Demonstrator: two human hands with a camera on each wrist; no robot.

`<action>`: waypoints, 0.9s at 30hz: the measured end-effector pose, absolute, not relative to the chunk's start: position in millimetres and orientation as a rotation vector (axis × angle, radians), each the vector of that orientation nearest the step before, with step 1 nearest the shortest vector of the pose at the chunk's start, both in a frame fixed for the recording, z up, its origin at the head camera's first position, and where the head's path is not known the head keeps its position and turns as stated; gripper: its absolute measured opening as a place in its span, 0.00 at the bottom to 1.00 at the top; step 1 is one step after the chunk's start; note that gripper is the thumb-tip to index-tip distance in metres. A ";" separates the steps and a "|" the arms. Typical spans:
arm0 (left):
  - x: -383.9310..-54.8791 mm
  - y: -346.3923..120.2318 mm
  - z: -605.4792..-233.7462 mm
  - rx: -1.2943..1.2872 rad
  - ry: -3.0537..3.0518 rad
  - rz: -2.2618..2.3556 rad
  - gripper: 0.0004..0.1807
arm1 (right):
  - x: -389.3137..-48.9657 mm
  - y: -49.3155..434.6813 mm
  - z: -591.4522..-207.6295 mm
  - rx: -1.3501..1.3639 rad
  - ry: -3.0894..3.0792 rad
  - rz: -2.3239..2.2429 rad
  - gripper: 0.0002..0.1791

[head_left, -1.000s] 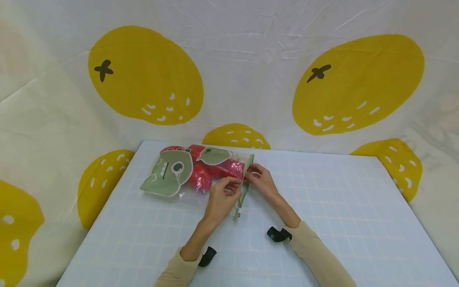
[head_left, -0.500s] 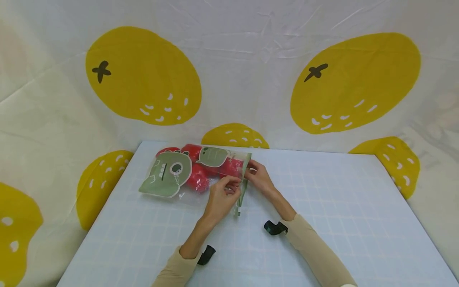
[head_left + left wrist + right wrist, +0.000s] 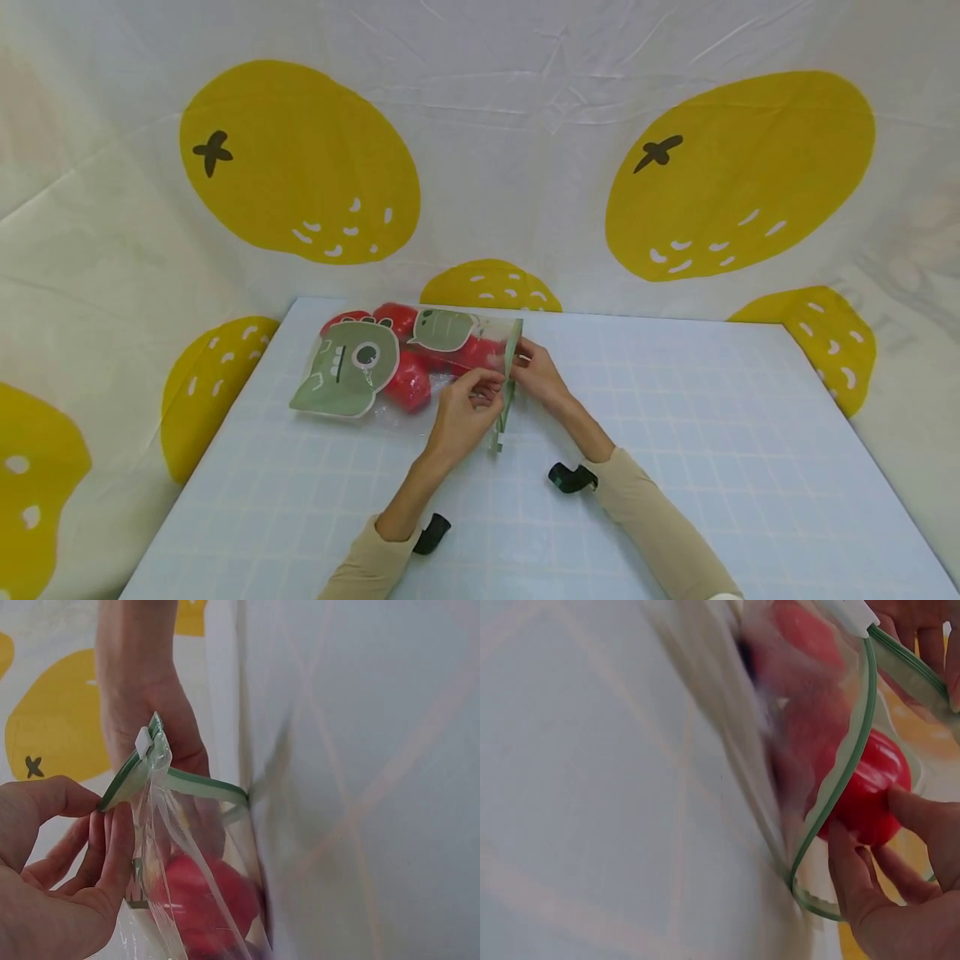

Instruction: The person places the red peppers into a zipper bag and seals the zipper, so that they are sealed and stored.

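Note:
A clear zip bag (image 3: 405, 421) with green monster prints lies on the table, holding several glossy red rounded things (image 3: 408, 382), perhaps toy fruit or vegetables. My left hand (image 3: 461, 417) pinches the green zip edge (image 3: 120, 780) between thumb and forefinger, near the white slider (image 3: 142, 741). At the bag's mouth is my right hand (image 3: 542, 379). In the right wrist view its thumb and fingers (image 3: 922, 814) close around a shiny red rounded thing (image 3: 874, 787) at the green-rimmed opening. Bag film and prints partly hide the other red things.
The table (image 3: 675, 433) has a pale blue checked cover. Behind it hangs a white cloth (image 3: 510, 150) with big yellow fruit prints. Each wrist carries a black camera mount (image 3: 573, 477).
The lower red thing in the bag has shifted slightly left. My right hand has moved slightly left along with the bag's mouth. The left hand keeps its pinch on the rim.

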State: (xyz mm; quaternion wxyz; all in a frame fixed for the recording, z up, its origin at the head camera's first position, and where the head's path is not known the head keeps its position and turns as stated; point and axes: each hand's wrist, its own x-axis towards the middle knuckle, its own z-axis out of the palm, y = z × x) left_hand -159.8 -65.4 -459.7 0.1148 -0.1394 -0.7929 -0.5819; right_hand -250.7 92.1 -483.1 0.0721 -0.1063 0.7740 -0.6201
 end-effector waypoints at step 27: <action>-154.5 -63.6 -462.3 -0.392 -2.286 -1.691 0.12 | -255.9 93.9 -488.6 -0.700 2.216 -1.653 0.16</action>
